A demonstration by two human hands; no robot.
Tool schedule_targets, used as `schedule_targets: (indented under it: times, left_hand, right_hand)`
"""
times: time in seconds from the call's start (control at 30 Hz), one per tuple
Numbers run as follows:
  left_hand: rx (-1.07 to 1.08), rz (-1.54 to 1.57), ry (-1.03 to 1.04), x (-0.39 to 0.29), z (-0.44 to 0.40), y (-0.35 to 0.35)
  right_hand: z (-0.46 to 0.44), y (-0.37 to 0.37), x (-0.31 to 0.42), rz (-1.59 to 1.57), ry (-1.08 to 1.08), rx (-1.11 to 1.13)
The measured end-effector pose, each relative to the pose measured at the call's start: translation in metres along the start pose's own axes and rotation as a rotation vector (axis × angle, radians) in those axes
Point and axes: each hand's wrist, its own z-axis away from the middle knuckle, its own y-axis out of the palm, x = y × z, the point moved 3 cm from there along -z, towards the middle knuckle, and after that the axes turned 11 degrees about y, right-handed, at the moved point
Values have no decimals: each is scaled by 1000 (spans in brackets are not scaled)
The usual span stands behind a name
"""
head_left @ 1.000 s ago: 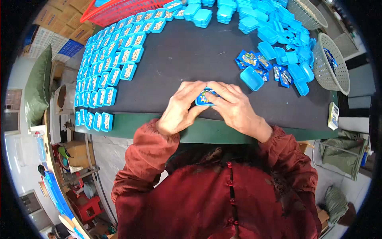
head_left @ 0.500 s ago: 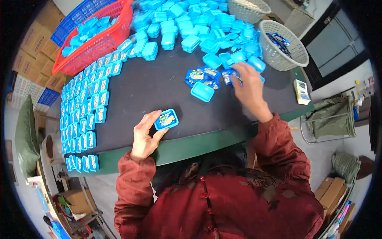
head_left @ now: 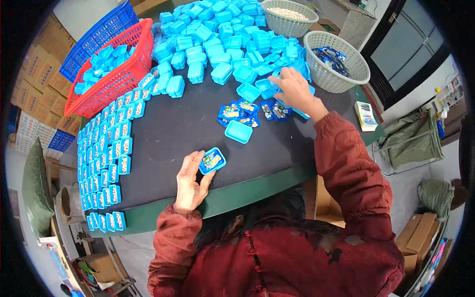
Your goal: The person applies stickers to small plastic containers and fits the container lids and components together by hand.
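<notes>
My left hand (head_left: pixel 191 182) holds a small blue box (head_left: pixel 213 161) between thumb and fingers near the table's front edge; a printed packet lies inside it. My right hand (head_left: pixel 297 91) is over the blue trays at the right, thumb and fingers curled; what lies under its fingertips, if anything, is hidden. Just left of it are blue printed packets (head_left: pixel 275 110) and a further pile of packets (head_left: pixel 238 114). An unfilled blue tray (head_left: pixel 238 131) stands in front of that pile. Rows of blue boxes with pale pieces (head_left: pixel 113 173) line the table's left side.
A heap of blue boxes (head_left: pixel 217 44) covers the back. A red basket (head_left: pixel 116 69) with blue boxes and a blue basket (head_left: pixel 99 39) stand at the back left. One grey basket (head_left: pixel 339 81) holds packets, another (head_left: pixel 289 24) pale pieces. A card stack (head_left: pixel 365 117) lies at the right edge.
My hands have parted since a second ago. My left hand kept the box with the packet, while my right hand went away to the trays and packets at the right. The view has turned.
</notes>
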Motion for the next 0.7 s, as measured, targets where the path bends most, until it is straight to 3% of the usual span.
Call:
schedule_targets:
  times: [0.07,0.23,0.3,0.37,0.43,0.47,0.53,0.6,0.7]
  left_hand:
    - [0,-6,-12,-1,3,-2]
    - [29,-92,97,-14,-9,-12]
    - [21,-135,135,-20,-14,-18]
    - [-145,-86,48,-28,-18,-29]
    - [-240,-115,77,-52,-33,-37]
    - [-240,-125,54,-64,-43,-37]
    - [-291,-247,249,-88,-60,-37]
    - [-270,-282,259,-93,-60,-39]
    - [-228,-356,335,-99,-58,-42]
  right_hand:
    - [-6,11,1,76,-14,109]
    - [-7,13,-11,67,-142,-66]
    - [-6,1,-16,47,-61,-199]
    - [-8,-16,-18,21,20,-332]
    - [-2,-61,15,-445,137,-305]
    - [5,-81,43,-461,132,-286]
    - [18,-102,98,-1349,244,136]
    - [29,-110,135,-1646,176,338]
    - [35,-95,159,-1837,243,492]
